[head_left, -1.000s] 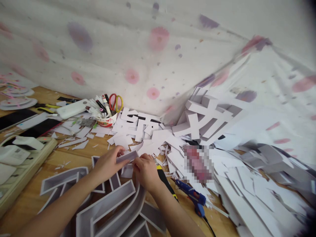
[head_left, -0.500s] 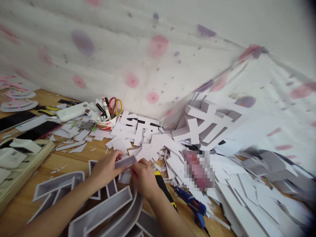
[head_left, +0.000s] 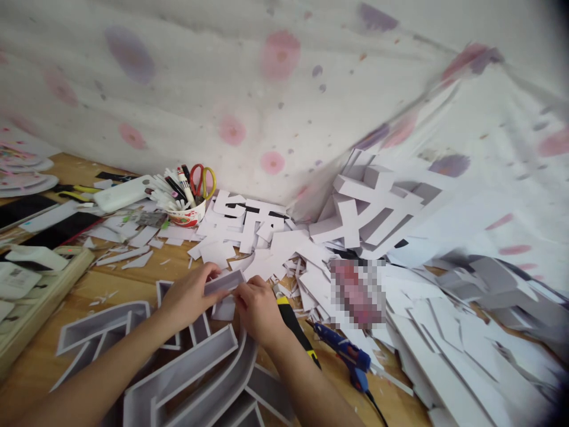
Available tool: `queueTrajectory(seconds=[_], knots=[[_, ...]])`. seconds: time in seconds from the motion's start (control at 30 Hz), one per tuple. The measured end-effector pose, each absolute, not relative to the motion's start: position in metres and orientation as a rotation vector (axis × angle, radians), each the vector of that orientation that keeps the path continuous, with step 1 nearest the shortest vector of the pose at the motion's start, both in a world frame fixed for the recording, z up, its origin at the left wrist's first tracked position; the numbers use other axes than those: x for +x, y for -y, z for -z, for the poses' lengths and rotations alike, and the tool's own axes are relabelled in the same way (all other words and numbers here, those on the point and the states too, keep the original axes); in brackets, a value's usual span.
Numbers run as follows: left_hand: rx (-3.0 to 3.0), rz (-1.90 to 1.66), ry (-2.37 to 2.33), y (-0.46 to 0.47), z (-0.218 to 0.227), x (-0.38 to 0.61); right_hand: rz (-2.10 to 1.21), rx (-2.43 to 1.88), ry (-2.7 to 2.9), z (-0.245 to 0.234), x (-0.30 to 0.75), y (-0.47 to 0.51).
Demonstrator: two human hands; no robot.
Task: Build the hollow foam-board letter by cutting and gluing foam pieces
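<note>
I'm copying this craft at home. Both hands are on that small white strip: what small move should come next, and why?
Probably lower the strip onto the white letter frame and seat it there. The left hand and right hand pinch it by its ends, close over the frame, and the glue gun lies untouched on the table to the right.

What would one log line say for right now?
left hand: holds white strip | right hand: pinches it | nearby: blue glue gun

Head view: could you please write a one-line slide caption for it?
Left hand and right hand pinch a white card strip above hollow card letters on a wooden table.
</note>
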State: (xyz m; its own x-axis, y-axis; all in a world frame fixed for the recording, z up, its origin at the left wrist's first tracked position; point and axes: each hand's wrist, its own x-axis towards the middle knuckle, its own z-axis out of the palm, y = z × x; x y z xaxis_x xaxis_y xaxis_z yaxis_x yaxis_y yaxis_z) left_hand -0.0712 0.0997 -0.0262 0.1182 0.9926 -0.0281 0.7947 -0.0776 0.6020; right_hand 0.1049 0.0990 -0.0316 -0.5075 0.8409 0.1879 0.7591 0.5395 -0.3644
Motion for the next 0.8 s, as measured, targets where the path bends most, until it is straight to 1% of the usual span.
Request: queueTrajectory(seconds=[0.17,0.43,0.53,0.8], knots=[[1.936,-0.563,-1.724,-0.1,0.031,-0.072,-0.35,-1.36,2.44,0.03,0.105,-0.097],[1.815,-0.78,-1.596,-0.104,0.034,-0.077,-0.406,-1.418,2.406,0.03,0.104,-0.096],[1.861,-0.843,-1.527,-0.105,0.036,-0.079,-0.42,-1.435,2.388,0.03,0.104,-0.095],[2.055,-0.821,-1.512,-0.102,0.039,-0.081,-0.395,-1.448,2.375,0.031,0.106,-0.094]])
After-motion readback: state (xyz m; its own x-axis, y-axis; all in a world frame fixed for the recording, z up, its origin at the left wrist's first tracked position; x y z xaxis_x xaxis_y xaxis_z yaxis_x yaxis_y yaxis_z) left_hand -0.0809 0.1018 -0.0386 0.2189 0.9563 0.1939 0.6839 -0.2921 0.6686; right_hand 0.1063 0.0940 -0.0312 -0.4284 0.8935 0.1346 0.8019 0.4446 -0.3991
